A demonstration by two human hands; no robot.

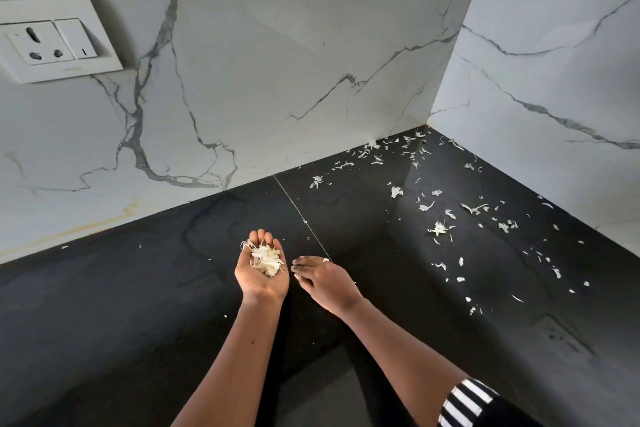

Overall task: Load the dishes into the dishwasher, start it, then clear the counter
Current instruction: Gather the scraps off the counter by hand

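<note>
My left hand (262, 270) is held palm up above the black counter (138, 305), cupping a small heap of pale peel scraps (266, 259). Just to its right my right hand (320, 280) lies palm down on the counter, fingers pointing left and touching the surface; a tiny scrap sits by its knuckles. Many more white peel bits (440, 227) lie scattered over the right part of the counter, thickest toward the back corner (405, 144). No dishes or dishwasher are in view.
White marble-patterned walls (277, 62) close off the counter at the back and on the right. A white socket with a switch (52, 40) sits on the back wall at upper left. A thin seam (301, 215) runs across the counter.
</note>
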